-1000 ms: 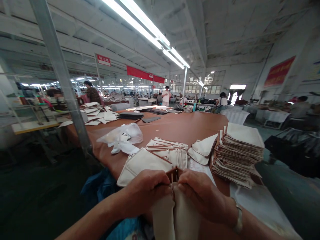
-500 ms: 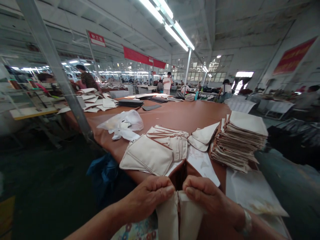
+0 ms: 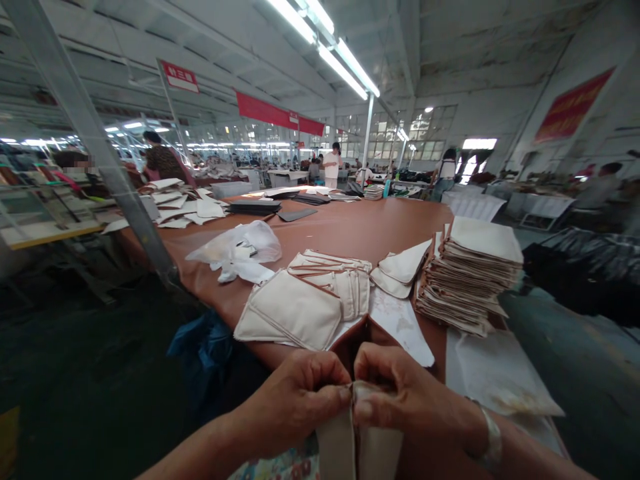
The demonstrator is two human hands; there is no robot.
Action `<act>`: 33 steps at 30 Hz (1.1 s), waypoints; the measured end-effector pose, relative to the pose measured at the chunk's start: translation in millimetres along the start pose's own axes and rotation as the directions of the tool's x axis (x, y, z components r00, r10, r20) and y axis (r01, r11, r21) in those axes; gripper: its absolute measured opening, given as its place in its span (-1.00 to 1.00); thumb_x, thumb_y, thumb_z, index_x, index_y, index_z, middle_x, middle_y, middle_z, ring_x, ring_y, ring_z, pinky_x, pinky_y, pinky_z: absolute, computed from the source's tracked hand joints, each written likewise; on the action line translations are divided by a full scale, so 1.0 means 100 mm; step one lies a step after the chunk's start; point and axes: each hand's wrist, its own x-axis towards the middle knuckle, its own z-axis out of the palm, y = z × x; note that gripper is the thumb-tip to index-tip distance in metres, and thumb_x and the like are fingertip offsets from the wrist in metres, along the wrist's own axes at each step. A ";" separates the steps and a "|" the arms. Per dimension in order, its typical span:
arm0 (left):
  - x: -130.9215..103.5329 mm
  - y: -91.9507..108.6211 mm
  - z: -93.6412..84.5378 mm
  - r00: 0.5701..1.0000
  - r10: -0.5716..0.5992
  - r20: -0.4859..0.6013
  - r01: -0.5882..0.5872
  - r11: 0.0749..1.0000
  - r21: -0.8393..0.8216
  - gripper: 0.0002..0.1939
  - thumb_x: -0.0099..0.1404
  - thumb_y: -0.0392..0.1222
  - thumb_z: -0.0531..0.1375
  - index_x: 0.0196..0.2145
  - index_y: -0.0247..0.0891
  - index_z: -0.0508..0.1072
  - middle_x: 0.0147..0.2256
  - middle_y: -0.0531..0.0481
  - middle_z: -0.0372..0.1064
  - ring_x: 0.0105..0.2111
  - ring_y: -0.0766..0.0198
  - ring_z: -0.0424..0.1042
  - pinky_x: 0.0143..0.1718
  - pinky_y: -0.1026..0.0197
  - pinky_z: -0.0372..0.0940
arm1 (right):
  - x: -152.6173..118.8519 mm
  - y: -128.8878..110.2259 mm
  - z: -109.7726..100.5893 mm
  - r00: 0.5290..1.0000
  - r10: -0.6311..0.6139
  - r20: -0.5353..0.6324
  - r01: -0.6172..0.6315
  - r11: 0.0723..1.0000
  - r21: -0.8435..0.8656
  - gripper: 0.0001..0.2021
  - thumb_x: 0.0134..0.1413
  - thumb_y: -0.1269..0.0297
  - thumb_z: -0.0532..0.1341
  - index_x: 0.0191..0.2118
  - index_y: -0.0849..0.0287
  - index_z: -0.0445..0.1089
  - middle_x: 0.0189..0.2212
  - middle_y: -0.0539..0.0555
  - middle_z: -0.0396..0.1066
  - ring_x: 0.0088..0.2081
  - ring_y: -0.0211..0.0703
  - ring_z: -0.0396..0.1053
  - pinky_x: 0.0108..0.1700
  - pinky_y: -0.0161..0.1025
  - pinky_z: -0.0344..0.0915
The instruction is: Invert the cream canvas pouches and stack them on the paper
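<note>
Between my two hands is a sewn fabric piece (image 3: 336,443), cream on the side facing me and brown beyond, with a seam running down its middle. My left hand (image 3: 313,393) pinches its upper edge left of the seam, thumb on top. Close beside it, my right hand (image 3: 395,393) grips the edge right of the seam with thumb and bent fingers. Just past my hands lie several cream padded pieces (image 3: 295,310) with brown edging. A tall stack of cream and brown pieces (image 3: 470,273) stands to the right.
A brown-covered table (image 3: 360,223) stretches ahead. On it are a clear plastic bag (image 3: 243,243), black sheets (image 3: 255,205) and white pieces (image 3: 187,207). A metal post (image 3: 95,140) slants up at the left. People work in the background, one standing person (image 3: 331,165) among them.
My right hand has shifted slightly left, its thumb now lower and against the seam. My left hand keeps its pinch. The whole view has swung a little to the right.
</note>
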 end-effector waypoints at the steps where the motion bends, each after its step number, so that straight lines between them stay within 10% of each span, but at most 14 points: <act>1: 0.00 0.03 0.02 1.000 0.009 -0.022 -0.008 0.998 0.059 -0.79 0.26 -0.11 0.17 -0.36 -0.35 0.42 -0.50 0.12 0.17 -0.49 0.38 0.05 -0.49 0.32 -0.03 | 0.01 0.00 0.01 1.000 0.015 -0.013 -0.015 1.000 -0.019 -0.58 0.00 -0.04 0.35 -0.33 0.22 0.26 -0.51 -0.11 0.12 -0.48 -0.34 -0.01 -0.50 -0.37 -0.09; 10: 0.02 0.06 0.10 0.982 0.022 -0.187 0.003 0.991 0.135 -0.82 0.15 -0.15 0.14 -0.50 -0.31 0.38 -0.57 0.12 0.16 -0.53 0.38 0.06 -0.54 0.34 -0.02 | 0.01 0.04 0.11 0.989 0.034 -0.141 -0.028 0.999 0.039 -0.76 0.08 0.19 0.30 -0.42 0.28 0.38 -0.57 -0.07 0.25 -0.51 -0.35 0.07 -0.51 -0.39 -0.01; 33: 0.16 0.02 0.06 0.990 -0.136 -0.037 0.136 0.991 0.012 -0.88 0.01 -0.22 0.13 -0.48 -0.32 0.40 -0.59 0.14 0.13 -0.57 0.40 0.01 -0.57 0.31 -0.11 | 0.08 0.09 0.14 0.965 0.202 -0.169 -0.129 0.922 0.366 -0.93 -0.22 0.37 0.21 -0.51 0.26 0.40 -0.67 -0.11 0.20 -0.60 -0.38 0.00 -0.54 -0.37 -0.07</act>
